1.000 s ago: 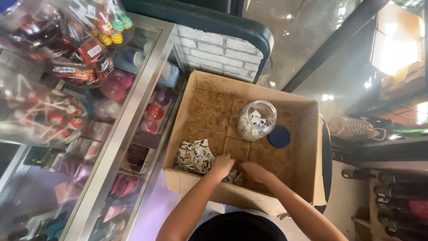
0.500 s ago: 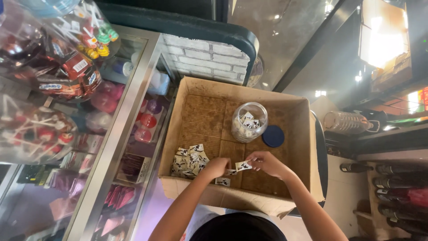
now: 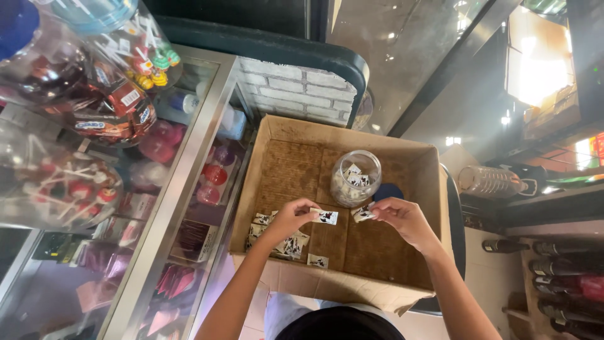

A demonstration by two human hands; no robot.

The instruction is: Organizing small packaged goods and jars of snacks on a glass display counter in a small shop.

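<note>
Both hands had risen from the floor of the cardboard box (image 3: 286, 141) since a second before, when they were down among the small sachets at its near edge. Now the left hand (image 3: 290, 217) hovered above that pile, its thumb and forefinger pinched on one small white sachet (image 3: 327, 217) held flat and pointing to the right. The right hand (image 3: 402, 217) was level with it, just beside the mouth of the clear glass jar (image 3: 356, 178), and pinched a second sachet (image 3: 363, 213) between thumb and fingertips. The two sachets were near each other but apart, with a gap between them. Both forearms reached up from the bottom of the view, the left one bent inward, the right one angled in from the lower right.

The jar stood upright toward the back of the box and held more sachets of the same kind. A blue lid (image 3: 388, 191) lay behind the right hand, mostly hidden now, where earlier it showed fully beside the jar. The loose pile of sachets (image 3: 277, 236) lay on the box floor by the left wall, under the left hand. The box stood next to a glass display case (image 3: 170, 208) filled with sweets.
</note>
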